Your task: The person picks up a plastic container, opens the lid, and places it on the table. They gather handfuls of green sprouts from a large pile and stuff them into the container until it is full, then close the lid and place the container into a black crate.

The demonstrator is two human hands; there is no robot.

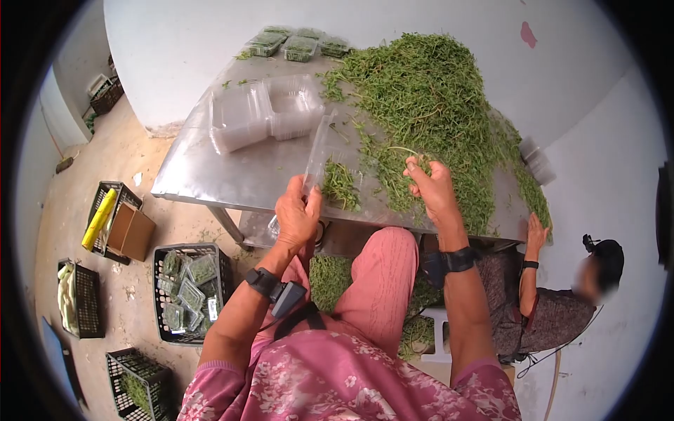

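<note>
My left hand [298,212] pinches the near edge of an opened clear plastic clamshell box [319,149] at the table's front. A small bunch of greens [340,186] lies just right of that grip, overlapping the box in this view. Held up over the front of the pile, my right hand [434,191] has its fingers closed on a green sprig [403,149], whose pale stem sticks out to the left. Behind it rises a large heap of leafy green stems [428,91].
Nested empty clamshell boxes [242,116] sit on the metal table [189,172], with filled boxes [300,48] at the back. A crate [228,277] of packed boxes stands on the floor at left, near other crates. At right, a co-worker's hand [537,230] rests by the greens.
</note>
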